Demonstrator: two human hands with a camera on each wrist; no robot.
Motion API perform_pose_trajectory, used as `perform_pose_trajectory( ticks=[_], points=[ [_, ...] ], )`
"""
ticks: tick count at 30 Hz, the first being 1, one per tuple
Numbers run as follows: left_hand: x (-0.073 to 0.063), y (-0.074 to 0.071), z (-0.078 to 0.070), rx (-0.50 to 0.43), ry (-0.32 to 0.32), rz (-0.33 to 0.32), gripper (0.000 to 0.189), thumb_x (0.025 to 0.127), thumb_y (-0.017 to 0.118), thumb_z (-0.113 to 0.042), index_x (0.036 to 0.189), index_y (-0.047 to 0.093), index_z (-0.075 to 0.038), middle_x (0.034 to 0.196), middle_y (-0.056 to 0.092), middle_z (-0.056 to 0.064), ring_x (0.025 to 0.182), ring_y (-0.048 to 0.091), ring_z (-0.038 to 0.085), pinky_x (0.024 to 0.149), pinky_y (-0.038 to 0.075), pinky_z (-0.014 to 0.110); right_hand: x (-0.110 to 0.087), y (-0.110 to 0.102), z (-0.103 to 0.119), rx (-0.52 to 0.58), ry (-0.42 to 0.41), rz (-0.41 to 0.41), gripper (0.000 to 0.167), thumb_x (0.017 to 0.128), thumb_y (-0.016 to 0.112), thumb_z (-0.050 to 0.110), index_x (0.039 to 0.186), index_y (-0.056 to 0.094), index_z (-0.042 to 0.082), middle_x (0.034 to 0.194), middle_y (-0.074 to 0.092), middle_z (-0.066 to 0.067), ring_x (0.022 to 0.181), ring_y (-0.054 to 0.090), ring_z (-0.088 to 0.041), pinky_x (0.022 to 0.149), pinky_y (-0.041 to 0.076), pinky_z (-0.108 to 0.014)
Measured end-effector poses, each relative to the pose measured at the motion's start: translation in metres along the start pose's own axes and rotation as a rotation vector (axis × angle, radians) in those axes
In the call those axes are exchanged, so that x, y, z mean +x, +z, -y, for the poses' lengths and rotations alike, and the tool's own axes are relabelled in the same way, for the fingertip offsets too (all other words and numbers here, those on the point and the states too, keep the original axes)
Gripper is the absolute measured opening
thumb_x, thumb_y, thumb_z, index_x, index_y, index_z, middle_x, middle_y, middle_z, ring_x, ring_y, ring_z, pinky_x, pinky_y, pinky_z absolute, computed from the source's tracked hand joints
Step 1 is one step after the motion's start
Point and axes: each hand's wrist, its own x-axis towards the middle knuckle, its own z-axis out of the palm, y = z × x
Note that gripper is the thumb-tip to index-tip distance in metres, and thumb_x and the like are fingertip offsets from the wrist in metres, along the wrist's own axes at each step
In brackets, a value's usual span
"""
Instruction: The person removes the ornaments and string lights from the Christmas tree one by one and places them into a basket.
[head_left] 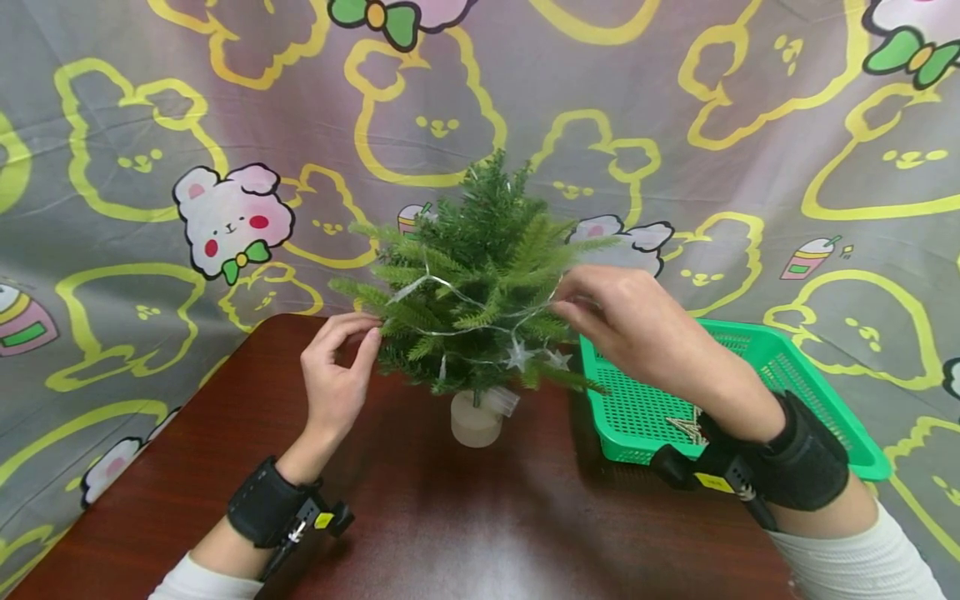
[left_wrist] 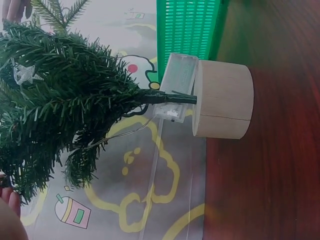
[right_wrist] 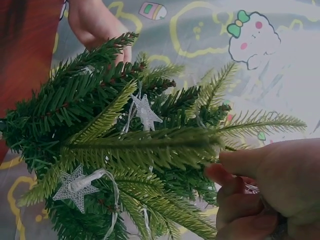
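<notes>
The hands (head_left: 336, 362) flank the tree (head_left: 483, 242), the right one (head_left: 637, 329) seemingly pinching wire (head_left: 444, 283).

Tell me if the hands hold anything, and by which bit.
The right hand pinches the lights by their wire. The left hand is at the tree's edge; whether it holds anything can't be told.

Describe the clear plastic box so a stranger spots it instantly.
On the dark table stands a green tree on a round wooden base. Just beside that base is the box: rectangular and see-through, unlike the opaque pale wood.
</notes>
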Motion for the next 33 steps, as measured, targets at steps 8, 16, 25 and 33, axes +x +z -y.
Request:
perform_pose_trajectory(
  ticks=[8,16,25,33],
  points=[
    [0.000,0.004,-0.025,0.001,0.053,-0.017,0.005,0.086,0.066,0.009,0.087,0.070,0.010,0.094,0.067,0.025,0.093,0.062,0.001,0.081,0.049,0.014,-0.002,0.003,-0.004,-0.011,-0.006,-0.043,0.005,0.095,0.066,0.014,0.091,0.067,0.012,0.071,0.062,0.003,0.056,0.045,-0.007,0.056,0.040,-0.025],
    [-0.003,0.006,-0.023,0.016,0.129,-0.048,0.004,0.084,0.068,0.008,0.083,0.071,0.006,0.090,0.068,0.021,0.091,0.062,0.005,0.081,0.048,0.015,-0.007,0.002,-0.008,0.053,-0.148,-0.027,0.017,0.096,0.061,0.003,0.106,0.072,0.010,0.073,0.068,0.007,0.061,0.056,0.001,0.059,0.046,-0.023],
    [-0.007,0.003,-0.006,0.010,0.176,-0.034,0.006,0.086,0.072,-0.004,0.085,0.074,0.002,0.090,0.069,0.016,0.092,0.064,0.010,0.088,0.050,0.021,-0.007,0.003,0.000,0.062,-0.098,-0.020,0.029,0.096,0.050,-0.004,0.096,0.074,0.012,0.090,0.073,0.001,0.093,0.071,-0.019,0.070,0.053,-0.032],
    [-0.009,0.003,-0.008,-0.001,0.218,-0.048,0.005,0.082,0.072,-0.002,0.083,0.074,0.003,0.086,0.068,0.018,0.089,0.064,0.010,0.087,0.050,0.020,-0.006,0.010,0.005,0.005,-0.075,-0.067,0.023,0.087,0.076,0.020,0.074,0.057,0.017,0.066,0.049,0.006,0.059,0.038,-0.005,0.056,0.034,-0.023]
  ],
)
